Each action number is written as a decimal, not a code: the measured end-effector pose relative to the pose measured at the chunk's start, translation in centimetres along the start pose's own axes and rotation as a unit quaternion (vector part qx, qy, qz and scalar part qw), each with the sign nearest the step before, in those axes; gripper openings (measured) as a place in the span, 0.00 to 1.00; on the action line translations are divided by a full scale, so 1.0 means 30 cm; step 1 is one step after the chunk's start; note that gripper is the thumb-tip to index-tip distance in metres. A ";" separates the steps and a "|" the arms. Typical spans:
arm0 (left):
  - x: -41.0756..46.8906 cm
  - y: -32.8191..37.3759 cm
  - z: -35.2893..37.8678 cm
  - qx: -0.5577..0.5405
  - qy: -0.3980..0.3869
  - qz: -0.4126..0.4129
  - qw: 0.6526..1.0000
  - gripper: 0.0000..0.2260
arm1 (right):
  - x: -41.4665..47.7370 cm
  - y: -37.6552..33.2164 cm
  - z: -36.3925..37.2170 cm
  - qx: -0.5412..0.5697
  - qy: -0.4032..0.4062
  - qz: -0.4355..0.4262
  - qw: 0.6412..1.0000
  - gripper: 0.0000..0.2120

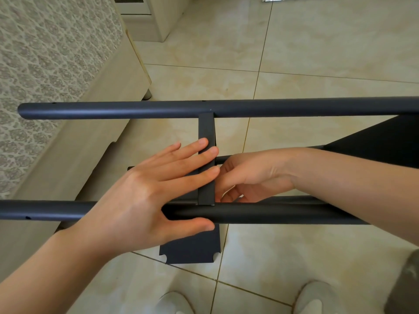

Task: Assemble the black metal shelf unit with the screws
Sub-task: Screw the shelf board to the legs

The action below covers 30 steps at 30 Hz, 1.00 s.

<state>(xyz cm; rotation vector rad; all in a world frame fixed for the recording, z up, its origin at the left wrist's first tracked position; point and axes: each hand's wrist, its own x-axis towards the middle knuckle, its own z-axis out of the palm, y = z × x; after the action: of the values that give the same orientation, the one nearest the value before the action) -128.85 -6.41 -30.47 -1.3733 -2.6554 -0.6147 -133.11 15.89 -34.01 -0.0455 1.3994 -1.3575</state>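
The black metal shelf unit lies on its side over the tiled floor. Its far tube (113,109) and near tube (272,215) run left to right, with a shelf panel's edge (206,130) spanning between them. My left hand (149,193) lies flat against that panel with straight fingers, thumb under the near tube. My right hand (251,175) reaches in from the right behind the panel edge, fingers curled near the near tube; what they pinch is hidden. A second shelf panel (371,143) shows at the right. No screw is visible.
A bed with a patterned cover (45,64) and pale wooden frame stands at the left, close to the tube ends. A cabinet base (158,23) stands at the back. My two slippered feet (249,302) are at the bottom edge on the tiles.
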 end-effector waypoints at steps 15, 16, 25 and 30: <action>-0.010 0.013 0.004 -0.006 -0.003 -0.003 1.000 0.29 | -0.003 0.004 0.002 -0.003 -0.006 -0.011 1.000 0.05; -0.010 0.013 0.003 -0.006 -0.004 -0.003 1.000 0.29 | -0.005 0.006 -0.003 -0.010 -0.004 -0.014 1.000 0.08; -0.018 0.018 0.006 -0.014 -0.002 -0.004 1.000 0.29 | 0.003 0.008 0.029 -0.026 0.010 -0.003 1.000 0.08; -0.013 0.015 0.004 -0.017 -0.004 -0.005 1.000 0.29 | -0.026 0.002 0.007 -0.026 -0.002 0.002 1.000 0.05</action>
<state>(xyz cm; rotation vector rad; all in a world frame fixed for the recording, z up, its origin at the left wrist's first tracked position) -128.25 -6.42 -30.53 -1.3741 -2.6731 -0.6586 -132.64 16.29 -33.48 -0.0796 1.4319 -1.3166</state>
